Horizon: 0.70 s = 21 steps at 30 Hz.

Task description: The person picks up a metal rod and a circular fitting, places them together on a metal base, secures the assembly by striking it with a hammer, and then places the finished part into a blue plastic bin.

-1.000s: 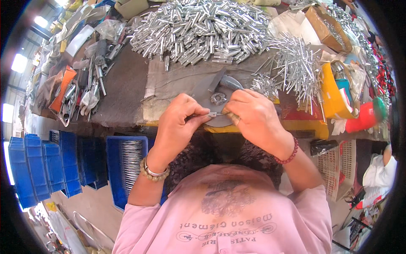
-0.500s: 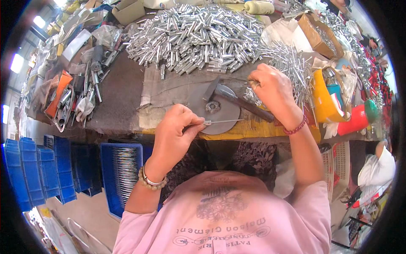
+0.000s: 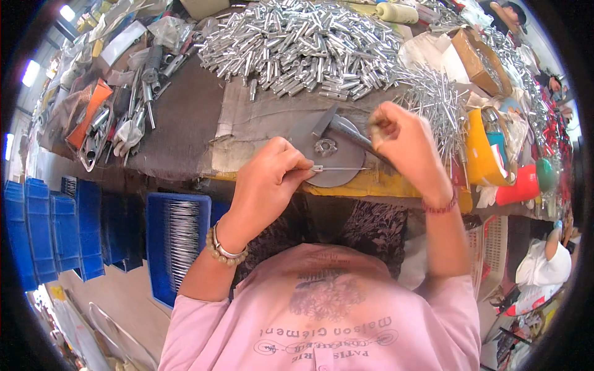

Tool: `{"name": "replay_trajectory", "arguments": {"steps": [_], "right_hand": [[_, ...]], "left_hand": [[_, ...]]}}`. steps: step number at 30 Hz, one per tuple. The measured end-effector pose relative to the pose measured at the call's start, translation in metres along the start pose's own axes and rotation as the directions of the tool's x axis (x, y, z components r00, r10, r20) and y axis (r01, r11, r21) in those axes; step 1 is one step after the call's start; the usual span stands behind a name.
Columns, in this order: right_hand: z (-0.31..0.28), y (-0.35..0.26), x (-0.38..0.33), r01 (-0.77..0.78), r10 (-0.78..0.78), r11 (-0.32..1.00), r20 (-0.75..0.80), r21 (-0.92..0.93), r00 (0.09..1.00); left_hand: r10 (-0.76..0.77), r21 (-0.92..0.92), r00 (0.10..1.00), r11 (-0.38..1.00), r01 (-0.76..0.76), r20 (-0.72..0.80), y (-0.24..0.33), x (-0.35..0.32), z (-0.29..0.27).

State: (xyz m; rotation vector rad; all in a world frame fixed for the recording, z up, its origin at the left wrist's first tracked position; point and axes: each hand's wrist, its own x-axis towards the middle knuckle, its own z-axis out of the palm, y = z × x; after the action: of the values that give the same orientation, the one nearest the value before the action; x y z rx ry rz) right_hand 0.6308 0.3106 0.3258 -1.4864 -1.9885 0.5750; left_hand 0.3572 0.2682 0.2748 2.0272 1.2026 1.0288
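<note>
- The left hand (image 3: pixel 266 179) pinches a thin metal pin (image 3: pixel 339 168) at its left end between thumb and fingertips; the pin's long axis runs level, left to right, with the free tip pointing toward the person's right.
- The pin lies just over the near rim of a round grey metal disc (image 3: pixel 334 154), which sits at the near edge of the workbench (image 3: pixel 179 136), about mid-length.
- The right hand (image 3: pixel 402 139) is clenched around the handle of a small hammer (image 3: pixel 337 123), whose head rests slanted over the disc's far side.
- The bench top is covered in brown cloth and cardboard; a heap of silver metal tubes (image 3: pixel 297 43) fills its far edge, and a sheaf of thin pins (image 3: pixel 433 99) lies toward the right end.
- Pliers and hand tools (image 3: pixel 124 117) crowd the left end.
- A yellow container (image 3: pixel 482 148) and red cup (image 3: pixel 516 185) stand at the near right corner.
- Blue crates (image 3: pixel 173 235) sit on the floor below the bench's near edge, left of the person; open cloth lies left of the disc.
</note>
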Motion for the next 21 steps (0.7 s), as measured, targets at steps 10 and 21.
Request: {"name": "replay_trajectory", "arguments": {"steps": [10, 21], "right_hand": [[0.071, -0.014, -0.041, 0.353, -0.333, 0.933, -0.217, 0.062, 0.918], [0.073, -0.013, -0.037, 0.401, -0.394, 0.916, -0.229, -0.016, 0.89]], "left_hand": [[-0.005, 0.014, 1.0, 1.0, 0.005, -0.021, 0.004, 0.0, 0.001], [0.023, 0.032, 1.0, 0.999, -0.022, -0.019, 0.0, -0.001, 0.001]]}}
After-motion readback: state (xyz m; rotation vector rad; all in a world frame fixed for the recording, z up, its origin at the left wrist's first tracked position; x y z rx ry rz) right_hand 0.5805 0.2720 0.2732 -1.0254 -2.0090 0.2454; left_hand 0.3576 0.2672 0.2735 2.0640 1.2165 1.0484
